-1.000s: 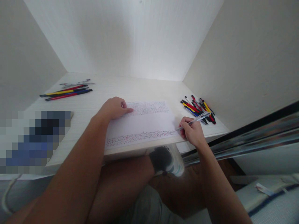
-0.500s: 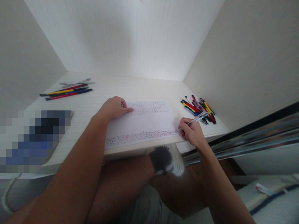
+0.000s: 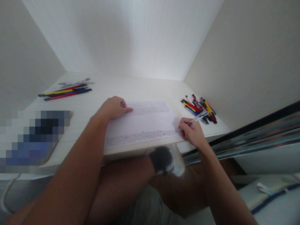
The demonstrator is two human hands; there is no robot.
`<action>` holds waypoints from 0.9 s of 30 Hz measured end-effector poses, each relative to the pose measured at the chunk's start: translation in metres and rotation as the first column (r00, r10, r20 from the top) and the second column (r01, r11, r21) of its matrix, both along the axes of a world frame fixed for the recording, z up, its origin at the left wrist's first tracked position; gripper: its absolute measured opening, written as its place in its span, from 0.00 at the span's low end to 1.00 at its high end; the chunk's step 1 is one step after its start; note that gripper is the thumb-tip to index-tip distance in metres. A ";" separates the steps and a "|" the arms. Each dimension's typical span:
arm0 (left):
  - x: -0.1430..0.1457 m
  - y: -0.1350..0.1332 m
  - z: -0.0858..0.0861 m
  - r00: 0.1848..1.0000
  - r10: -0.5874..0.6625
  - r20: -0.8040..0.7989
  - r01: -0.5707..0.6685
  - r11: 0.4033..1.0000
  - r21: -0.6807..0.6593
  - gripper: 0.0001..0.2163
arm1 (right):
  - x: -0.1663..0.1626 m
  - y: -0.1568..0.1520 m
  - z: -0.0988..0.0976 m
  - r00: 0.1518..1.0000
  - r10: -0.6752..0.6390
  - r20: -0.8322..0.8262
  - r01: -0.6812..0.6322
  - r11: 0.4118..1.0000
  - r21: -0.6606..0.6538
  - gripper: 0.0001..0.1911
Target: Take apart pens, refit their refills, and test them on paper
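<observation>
A sheet of paper lies at the desk's front edge, with small dark and reddish marks in rows across its top and a band along its bottom. My left hand rests on its upper left part, thumb stretched over the sheet and fingers curled in; a small pale bit shows at the fingers, too small to name. Gripped in my right hand is a clear pen, its tip at the right end of the bottom band of marks.
Loose pens in several colours lie in a pile at the right, behind my right hand. More pens lie at the back left. A blurred-out flat object sits at the left front. Walls enclose the white desk.
The view has shifted very slightly. The pen tip stays at the right end of the bottom band, and my left hand has stayed in place on the sheet.
</observation>
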State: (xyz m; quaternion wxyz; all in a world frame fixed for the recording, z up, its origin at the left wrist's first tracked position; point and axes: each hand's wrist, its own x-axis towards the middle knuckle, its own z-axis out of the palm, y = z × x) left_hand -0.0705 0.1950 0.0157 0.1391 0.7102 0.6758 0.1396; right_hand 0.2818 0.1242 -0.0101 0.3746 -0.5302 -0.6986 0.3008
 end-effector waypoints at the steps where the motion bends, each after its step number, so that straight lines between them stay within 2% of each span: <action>1: 0.000 0.000 0.000 1.000 0.001 0.001 -0.001 1.000 0.002 0.16 | 0.000 0.000 0.000 1.000 0.001 -0.008 -0.001 1.000 -0.005 0.12; 6: 0.000 0.000 0.000 1.000 0.011 0.001 -0.011 1.000 0.001 0.16 | 0.002 -0.001 -0.002 0.997 0.003 -0.082 -0.007 0.999 -0.040 0.12; 9: 0.000 0.000 0.000 1.000 0.012 -0.009 -0.012 1.000 0.012 0.16 | 0.002 0.000 0.001 0.951 -0.023 -0.307 0.008 0.999 -0.049 0.12; 11: 0.001 0.001 0.000 1.000 0.015 -0.012 -0.015 1.000 0.014 0.17 | 0.002 0.003 0.003 0.841 -0.058 -0.538 0.062 0.998 -0.011 0.11; 14: 0.000 0.002 -0.002 1.000 0.020 -0.011 -0.019 1.000 0.012 0.17 | 0.006 0.010 0.007 0.595 -0.048 -0.802 0.100 0.995 0.015 0.08; 16: -0.001 0.003 -0.004 1.000 0.017 -0.012 -0.016 1.000 0.018 0.17 | 0.011 0.014 0.009 0.453 -0.046 -0.890 0.074 0.997 -0.014 0.02; 21: -0.004 0.006 -0.008 1.000 -0.001 -0.016 0.001 0.999 0.034 0.18 | 0.029 0.017 0.009 0.115 -0.137 -0.984 -0.021 0.990 -0.140 0.10; 23: -0.003 0.006 -0.008 1.000 0.001 -0.023 0.000 1.000 0.030 0.19 | 0.034 0.018 0.008 0.046 -0.159 -0.986 -0.071 0.984 -0.162 0.13; 25: -0.003 0.006 -0.007 1.000 0.004 -0.031 -0.003 1.000 0.027 0.19 | 0.035 0.019 0.007 0.011 -0.167 -0.986 -0.077 0.983 -0.167 0.18; 27: -0.002 0.005 -0.006 0.999 0.004 -0.034 -0.003 1.000 0.028 0.19 | 0.034 0.020 0.006 -0.008 -0.174 -0.985 -0.073 0.982 -0.173 0.18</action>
